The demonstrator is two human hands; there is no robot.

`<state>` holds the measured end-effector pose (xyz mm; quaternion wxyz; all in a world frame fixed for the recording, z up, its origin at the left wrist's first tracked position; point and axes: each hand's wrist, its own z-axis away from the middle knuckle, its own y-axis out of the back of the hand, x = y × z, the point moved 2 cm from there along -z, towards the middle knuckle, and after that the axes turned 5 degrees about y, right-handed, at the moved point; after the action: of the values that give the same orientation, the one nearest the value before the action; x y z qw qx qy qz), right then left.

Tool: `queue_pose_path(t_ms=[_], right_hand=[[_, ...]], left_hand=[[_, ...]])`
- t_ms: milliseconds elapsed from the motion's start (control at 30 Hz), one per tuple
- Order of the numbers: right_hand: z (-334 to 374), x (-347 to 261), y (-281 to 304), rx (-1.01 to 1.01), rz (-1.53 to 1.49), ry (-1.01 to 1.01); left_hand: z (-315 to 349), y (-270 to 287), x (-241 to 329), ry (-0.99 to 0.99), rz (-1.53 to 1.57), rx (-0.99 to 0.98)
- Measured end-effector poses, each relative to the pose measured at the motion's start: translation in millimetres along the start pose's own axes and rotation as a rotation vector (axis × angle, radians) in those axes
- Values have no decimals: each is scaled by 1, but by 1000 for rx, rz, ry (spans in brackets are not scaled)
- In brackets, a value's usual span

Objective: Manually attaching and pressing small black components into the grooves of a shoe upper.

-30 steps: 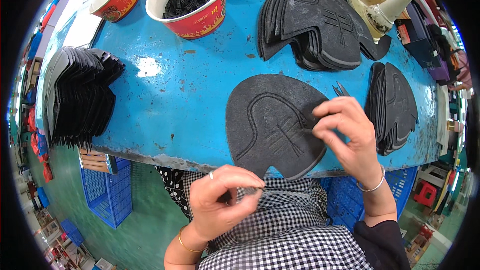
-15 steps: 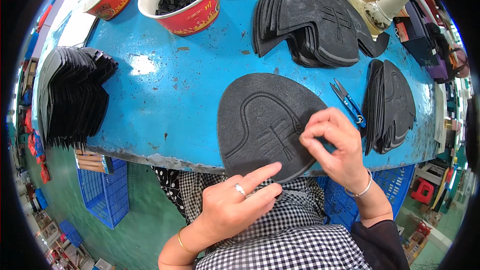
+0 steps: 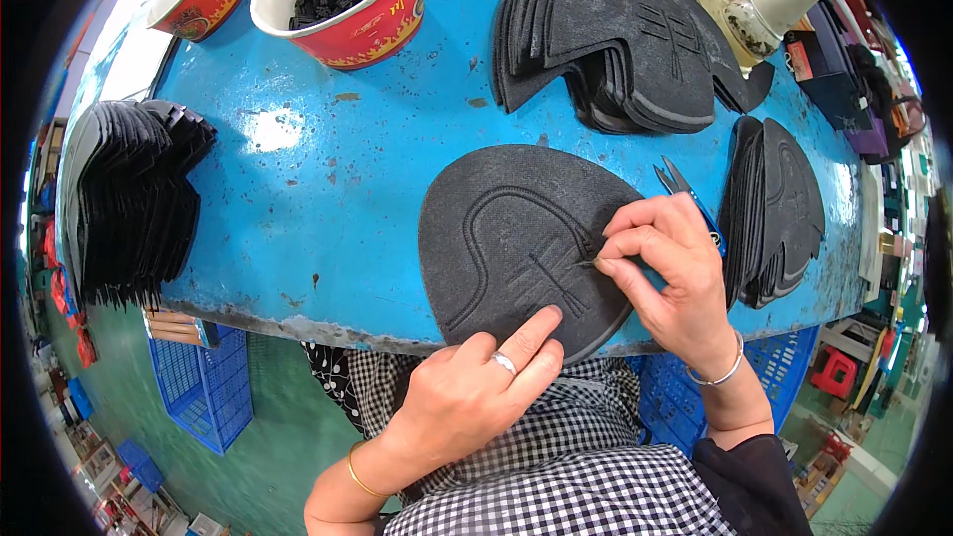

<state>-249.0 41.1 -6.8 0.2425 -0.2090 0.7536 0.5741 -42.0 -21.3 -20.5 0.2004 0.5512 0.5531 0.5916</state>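
A rounded black moulded pad lies at the table's front edge, with a raised curved ridge and several crossing line marks on its face. My left hand rests at its near edge, index finger stretched out onto the pad beside the line marks. Over the pad's right side, my right hand pinches thumb and forefinger together at the surface. A thin sliver pokes out of that pinch, too fine to name. Behind the right hand lie blue thread snips, partly hidden by it.
Stacks of black pads stand at the back, the right and the far left. A red paper bowl holds small black pieces. A white-nozzled bottle is at back right. Blue crates sit below the table.
My left index finger has come down onto the pad. My right fingertips have closed to a pinch with a thin sliver showing. The view has shifted slightly.
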Motion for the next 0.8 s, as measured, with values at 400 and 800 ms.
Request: queue_pose_path(t_ms=[400, 800], right_hand=[[4, 8, 1, 116, -110, -12], [20, -19, -2, -20, -73, 2]], left_hand=[[23, 24, -20, -101, 258, -99], [44, 22, -14, 12, 381, -21]])
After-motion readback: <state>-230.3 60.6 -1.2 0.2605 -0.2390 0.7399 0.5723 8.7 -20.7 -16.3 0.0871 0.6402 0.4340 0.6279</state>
